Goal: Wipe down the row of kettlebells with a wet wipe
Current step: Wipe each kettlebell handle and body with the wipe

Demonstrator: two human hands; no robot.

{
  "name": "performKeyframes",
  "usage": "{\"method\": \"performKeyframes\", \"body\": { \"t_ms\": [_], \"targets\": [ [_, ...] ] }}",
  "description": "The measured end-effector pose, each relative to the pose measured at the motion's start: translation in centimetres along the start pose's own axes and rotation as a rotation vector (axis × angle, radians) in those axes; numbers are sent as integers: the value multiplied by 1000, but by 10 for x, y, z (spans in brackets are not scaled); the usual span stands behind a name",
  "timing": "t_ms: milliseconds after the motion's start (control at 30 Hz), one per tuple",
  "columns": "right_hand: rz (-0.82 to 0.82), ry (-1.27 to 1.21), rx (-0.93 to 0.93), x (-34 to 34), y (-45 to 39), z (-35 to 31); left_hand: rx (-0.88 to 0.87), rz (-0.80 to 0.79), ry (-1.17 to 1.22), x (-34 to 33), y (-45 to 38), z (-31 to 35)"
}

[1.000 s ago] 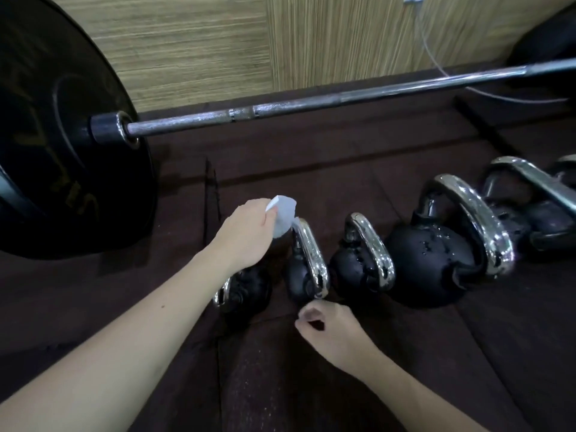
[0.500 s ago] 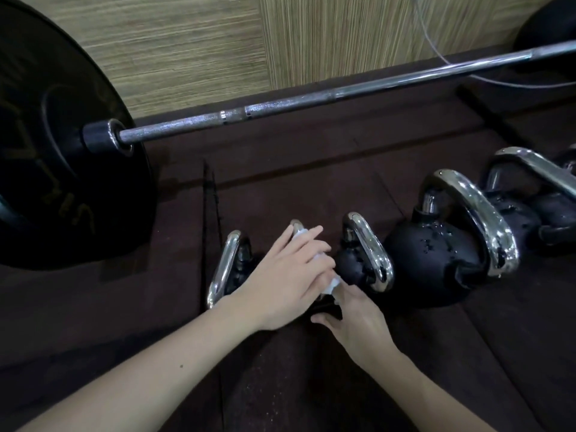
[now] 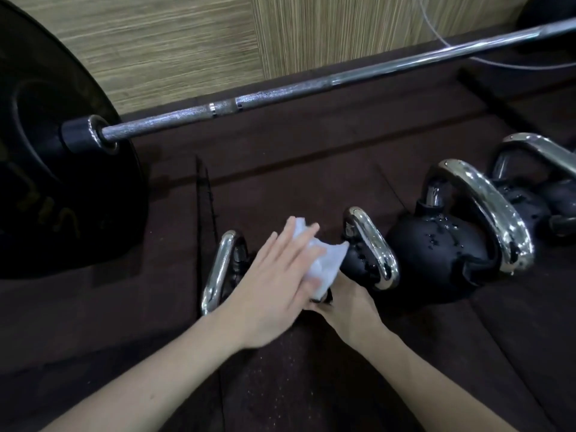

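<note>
Floor of a gym corner, left to right. At the far left stands a black plate (image 3: 62, 169) on a barbell (image 3: 311, 85) that runs along the back edge of the floor toward the right.

Nearer the front edge lies the row of kettlebells. The first kettlebell (image 3: 223, 269), with its chrome handle, is in full view; a second ago the left forearm covered most of it. The left hand (image 3: 274, 282) has come down from above the row, where it held the wipe (image 3: 324, 263) up in the air, and now lies flat, fingers straight, pressing the wipe onto the second kettlebell, which is wholly hidden under hand and wipe. The wipe shows white beyond the fingertips and just reaches the third kettlebell (image 3: 364, 257).

The right hand (image 3: 346, 304) has moved forward from the bare floor to the near side of the second and third kettlebells; its fingers go under the wipe and out of sight, so whether it grips or only steadies cannot be told.

Further right, the fourth kettlebell (image 3: 436, 254) carries water droplets on its black body, and a fifth kettlebell (image 3: 530, 201) lies at the right edge, partly cut off.

Judgement: the wipe has passed from carried to in contact, so wiping of the second bell is under way. The row is at an early stage, and the bells to the right probably remain.
</note>
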State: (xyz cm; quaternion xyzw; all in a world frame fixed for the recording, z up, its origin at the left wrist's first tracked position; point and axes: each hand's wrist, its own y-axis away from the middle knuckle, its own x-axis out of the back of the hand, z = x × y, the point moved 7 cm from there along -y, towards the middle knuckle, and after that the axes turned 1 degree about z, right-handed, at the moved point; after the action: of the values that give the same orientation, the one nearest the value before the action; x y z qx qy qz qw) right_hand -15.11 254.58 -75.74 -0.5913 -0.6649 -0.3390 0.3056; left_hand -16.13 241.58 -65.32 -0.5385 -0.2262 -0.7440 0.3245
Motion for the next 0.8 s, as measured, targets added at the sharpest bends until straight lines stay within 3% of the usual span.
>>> {"method": "performKeyframes", "body": {
  "t_ms": [67,133,300,367,433,567,633,700,800],
  "targets": [
    [-19,-113,2,-7,-2,2,-55,-5,-89,-3,11,3],
    [-25,-126,-47,-7,1,6,-5,15,-51,1,4,-4],
    [-74,-234,-111,9,1,-1,483,-9,475,10,-49,-45],
    [-94,-182,-108,10,1,1,588,-2,655,7,-56,-54],
    [-53,-119,-87,13,1,-2,529,20,641,9,-50,-46],
    [51,-72,-106,22,5,-9,153,3,239,9,-20,-7],
    [68,-53,-126,20,9,-14,76,-34,136,9,-10,-2],
    [114,-59,-137,18,12,-18,115,-43,152,12,-16,-10],
    [97,-12,-149,12,13,-20,346,-137,418,9,-49,-35]
  ]
}}
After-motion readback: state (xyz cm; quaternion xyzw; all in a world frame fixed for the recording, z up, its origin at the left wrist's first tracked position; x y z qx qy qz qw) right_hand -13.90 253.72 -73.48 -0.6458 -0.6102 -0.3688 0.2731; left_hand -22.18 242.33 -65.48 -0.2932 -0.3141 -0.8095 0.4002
